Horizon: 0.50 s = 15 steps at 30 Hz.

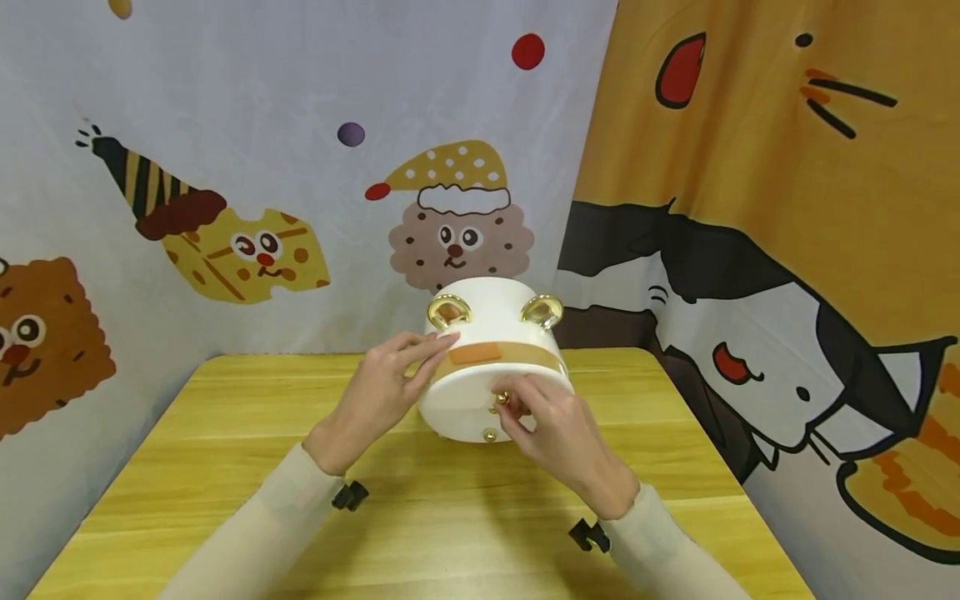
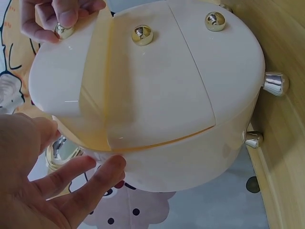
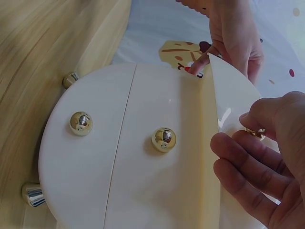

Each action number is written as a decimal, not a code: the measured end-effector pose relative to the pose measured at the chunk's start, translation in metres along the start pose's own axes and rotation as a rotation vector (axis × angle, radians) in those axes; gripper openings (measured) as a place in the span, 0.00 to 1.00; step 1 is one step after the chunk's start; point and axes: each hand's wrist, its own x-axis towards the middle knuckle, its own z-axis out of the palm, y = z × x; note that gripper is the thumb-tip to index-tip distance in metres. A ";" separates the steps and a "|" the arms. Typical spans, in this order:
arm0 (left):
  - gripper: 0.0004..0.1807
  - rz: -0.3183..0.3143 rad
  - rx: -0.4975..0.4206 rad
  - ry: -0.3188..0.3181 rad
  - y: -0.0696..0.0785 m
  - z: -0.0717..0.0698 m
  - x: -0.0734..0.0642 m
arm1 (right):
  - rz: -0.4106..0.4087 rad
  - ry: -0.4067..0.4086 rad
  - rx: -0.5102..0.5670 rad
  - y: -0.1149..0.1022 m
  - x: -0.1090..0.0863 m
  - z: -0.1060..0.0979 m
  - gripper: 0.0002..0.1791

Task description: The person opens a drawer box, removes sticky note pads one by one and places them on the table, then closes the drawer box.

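A white rounded drawer box [image 1: 491, 304] with two gold ears [image 1: 542, 312] stands on the table. Its top drawer [image 3: 238, 95] is pulled partway out, and the tan inner side shows behind its front. My right hand [image 1: 558, 421] pinches the gold knob [image 3: 258, 133] of that drawer between thumb and fingertips. At the box's left side is my left hand [image 1: 375, 375], its fingers [image 2: 102, 179] extended and fingertips at the wall near the drawer gap. An orange rectangle [image 1: 476, 353] shows in the tan band. Two lower drawer fronts with gold knobs [image 3: 163, 139] are flush below.
Short metallic feet [image 2: 275, 84] hold the box up from the wood-grain table [image 1: 420, 533]. Behind it hangs a pale cloth [image 1: 277, 75] printed with cartoon snacks; an orange printed cloth [image 1: 750, 167] hangs on the right. A black clip [image 1: 350, 496] sits at each wrist.
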 end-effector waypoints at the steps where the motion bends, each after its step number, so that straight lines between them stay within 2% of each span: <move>1: 0.22 0.001 0.000 0.000 0.000 0.000 0.000 | -0.001 0.002 0.000 0.000 0.000 0.000 0.19; 15: 0.23 -0.004 0.009 0.013 -0.001 0.001 0.000 | -0.016 0.005 -0.036 -0.007 -0.004 -0.006 0.20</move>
